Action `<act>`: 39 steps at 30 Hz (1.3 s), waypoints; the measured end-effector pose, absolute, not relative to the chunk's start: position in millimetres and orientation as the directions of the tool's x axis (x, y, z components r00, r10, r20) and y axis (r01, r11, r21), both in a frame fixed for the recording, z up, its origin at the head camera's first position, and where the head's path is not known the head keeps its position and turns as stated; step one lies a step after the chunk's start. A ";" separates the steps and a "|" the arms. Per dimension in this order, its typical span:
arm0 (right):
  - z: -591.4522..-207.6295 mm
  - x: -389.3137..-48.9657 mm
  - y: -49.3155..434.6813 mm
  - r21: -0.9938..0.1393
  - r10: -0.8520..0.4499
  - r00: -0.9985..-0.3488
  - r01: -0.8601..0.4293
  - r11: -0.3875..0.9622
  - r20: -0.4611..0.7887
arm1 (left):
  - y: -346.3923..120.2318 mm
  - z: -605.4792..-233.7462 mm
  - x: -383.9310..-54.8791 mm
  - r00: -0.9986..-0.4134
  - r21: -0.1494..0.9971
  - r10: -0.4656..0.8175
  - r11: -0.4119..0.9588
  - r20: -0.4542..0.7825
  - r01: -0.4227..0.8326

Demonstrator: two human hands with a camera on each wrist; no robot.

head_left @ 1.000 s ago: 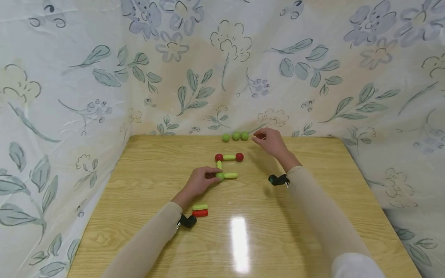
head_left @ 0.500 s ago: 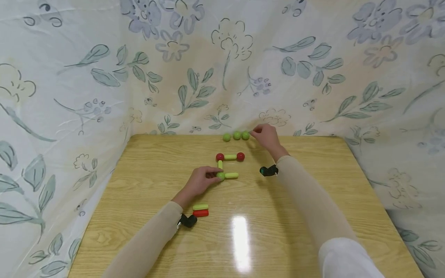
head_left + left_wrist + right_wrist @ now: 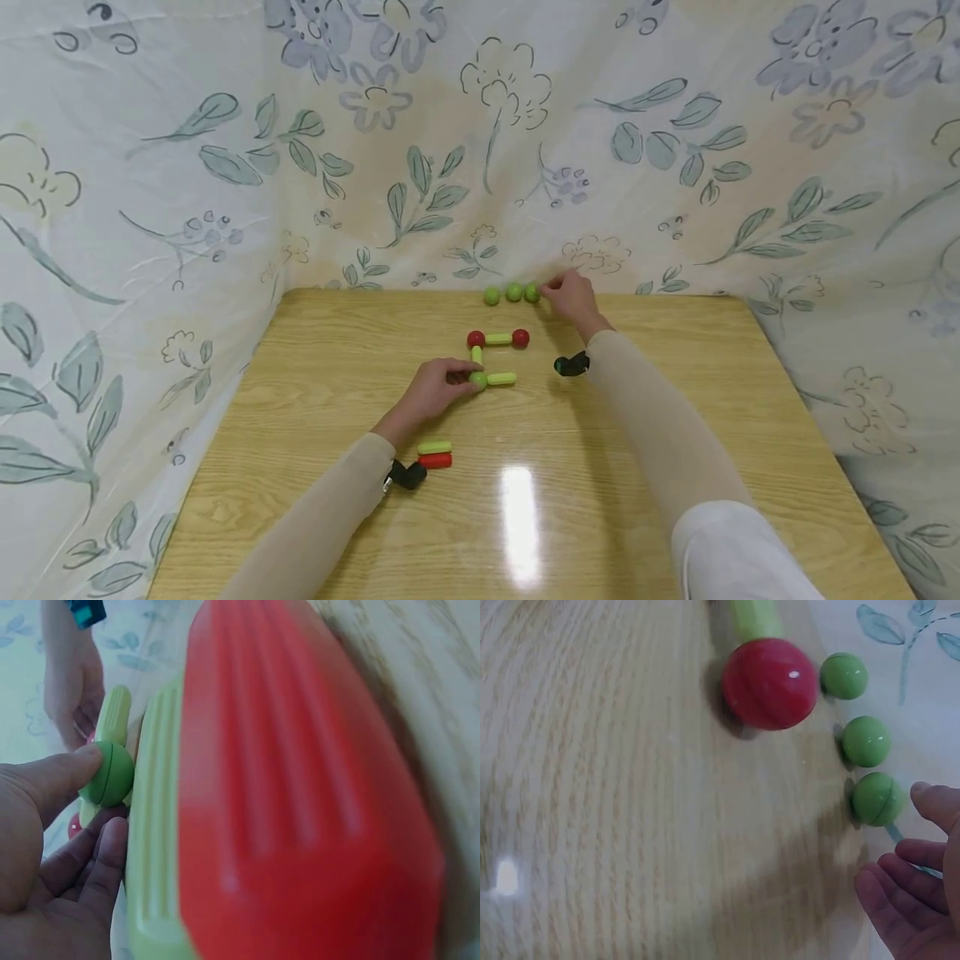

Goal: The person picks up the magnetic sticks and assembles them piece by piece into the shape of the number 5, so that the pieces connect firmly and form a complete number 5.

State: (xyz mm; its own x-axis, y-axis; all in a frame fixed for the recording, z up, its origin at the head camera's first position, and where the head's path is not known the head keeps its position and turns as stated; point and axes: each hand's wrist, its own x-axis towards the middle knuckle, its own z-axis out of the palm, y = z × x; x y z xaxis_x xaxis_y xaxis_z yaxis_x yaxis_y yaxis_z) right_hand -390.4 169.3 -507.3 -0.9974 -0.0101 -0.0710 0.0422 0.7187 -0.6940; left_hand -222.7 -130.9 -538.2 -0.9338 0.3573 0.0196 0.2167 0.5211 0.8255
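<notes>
My left hand (image 3: 435,388) pinches a green ball (image 3: 107,775) between thumb and fingers. That ball is a corner of a figure of balls and rods on the table. From it one yellow-green rod (image 3: 502,379) points right, and another (image 3: 477,355) leads back to a red ball (image 3: 476,339). A third yellow-green rod (image 3: 498,339) joins this to a second red ball (image 3: 769,684). At the table's back edge my right hand (image 3: 572,296) is beside the rightmost of three loose green balls (image 3: 877,799); its thumb and fingers are spread just short of it in the right wrist view.
A loose yellow-green rod (image 3: 434,447) and a red rod (image 3: 435,461) lie side by side near my left wrist. Two other green balls (image 3: 513,292) (image 3: 491,296) sit left of the rightmost one. A floral cloth (image 3: 420,183) hangs behind the wooden table (image 3: 315,350).
My right hand has moved left to the rightmost loose green ball. The left hand keeps its pinch on the corner ball, and the figure looks the same.
</notes>
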 end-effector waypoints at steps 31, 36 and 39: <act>-527.1 -384.5 166.1 -0.723 -0.077 -0.997 -0.058 0.688 0.007 | -132.5 -539.3 -221.9 -0.939 0.831 0.345 0.522 -0.001 0.191; -533.4 -378.0 173.3 -0.757 -0.095 -0.995 -0.069 0.649 0.010 | -132.6 -540.4 -222.1 -0.933 0.835 0.360 0.518 -0.017 0.185; -532.2 -376.2 175.3 -0.771 -0.108 -0.993 -0.107 0.628 0.050 | -132.7 -538.5 -223.0 -0.936 0.841 0.351 0.510 -0.010 0.182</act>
State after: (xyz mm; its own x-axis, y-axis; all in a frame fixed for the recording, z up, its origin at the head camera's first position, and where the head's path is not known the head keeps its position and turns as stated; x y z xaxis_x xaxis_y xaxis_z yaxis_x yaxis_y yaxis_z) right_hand -376.2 175.3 -532.2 -0.9929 -0.1079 0.0497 -0.1068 0.6282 -0.7707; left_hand -223.0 -132.7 -538.5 -0.9364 0.3508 -0.0100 0.1820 0.5097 0.8409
